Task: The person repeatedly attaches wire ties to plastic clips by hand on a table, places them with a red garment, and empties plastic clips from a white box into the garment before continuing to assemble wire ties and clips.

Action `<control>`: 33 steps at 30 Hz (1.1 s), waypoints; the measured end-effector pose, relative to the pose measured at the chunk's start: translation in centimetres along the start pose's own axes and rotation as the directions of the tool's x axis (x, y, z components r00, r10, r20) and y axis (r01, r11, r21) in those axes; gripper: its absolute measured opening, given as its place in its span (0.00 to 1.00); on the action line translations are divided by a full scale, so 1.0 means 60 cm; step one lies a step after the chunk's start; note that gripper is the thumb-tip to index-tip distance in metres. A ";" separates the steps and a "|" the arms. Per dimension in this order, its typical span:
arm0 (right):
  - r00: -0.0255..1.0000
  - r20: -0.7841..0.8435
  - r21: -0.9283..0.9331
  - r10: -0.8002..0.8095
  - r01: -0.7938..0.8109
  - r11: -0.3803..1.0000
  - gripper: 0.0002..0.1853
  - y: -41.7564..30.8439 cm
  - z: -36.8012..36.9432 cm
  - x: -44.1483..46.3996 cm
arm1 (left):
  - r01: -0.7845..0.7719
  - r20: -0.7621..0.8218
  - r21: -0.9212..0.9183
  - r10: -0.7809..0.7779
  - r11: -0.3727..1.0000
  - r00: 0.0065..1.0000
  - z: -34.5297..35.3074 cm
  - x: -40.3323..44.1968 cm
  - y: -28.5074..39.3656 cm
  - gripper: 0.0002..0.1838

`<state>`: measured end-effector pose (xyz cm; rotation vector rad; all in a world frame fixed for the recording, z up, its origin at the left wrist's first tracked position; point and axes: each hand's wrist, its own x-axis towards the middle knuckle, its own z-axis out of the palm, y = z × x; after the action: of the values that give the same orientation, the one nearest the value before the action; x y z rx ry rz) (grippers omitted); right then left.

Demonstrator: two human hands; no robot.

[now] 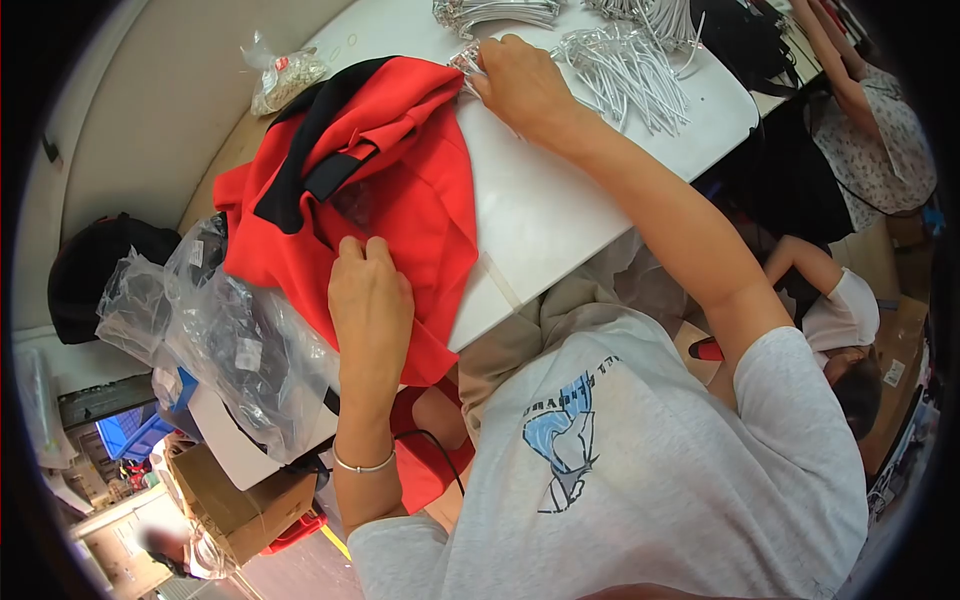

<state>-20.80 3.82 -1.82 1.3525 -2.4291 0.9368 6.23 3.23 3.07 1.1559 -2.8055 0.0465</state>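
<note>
A red garment (430, 170) with black trim lies crumpled over the white table's left part. My left hand (370, 300), a thin bracelet on its wrist, has its fingers closed on the garment's red cloth near the black-edged opening. At the garment's upper right corner, my right hand (525, 90) pinches a small bunch of shiny whitish cord ends (467, 64); my fingers partly cover it. Just right of that hand, a loose pile of white cords (635, 85) with clear ends spreads across the table. Another bundle of white cords (495, 13) sits at the top edge.
Clear plastic bags (250, 345) hang over the table's left side. A small bag of pale bits (285, 78) rests behind the garment. The white table (540, 215) ends close to my body. Cardboard boxes (240, 490) stand at lower left. Other people are at the right and lower left.
</note>
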 end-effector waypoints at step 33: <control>0.799 0.596 0.780 -0.083 -0.550 0.299 0.07 -0.073 -0.064 -0.103 | 0.209 0.233 -0.966 -0.161 -0.154 0.959 0.064 0.103 0.014 0.11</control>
<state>-14.21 8.83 0.20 1.6961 -2.4994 2.7718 0.96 -0.79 -0.05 0.8980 -1.4778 -1.8328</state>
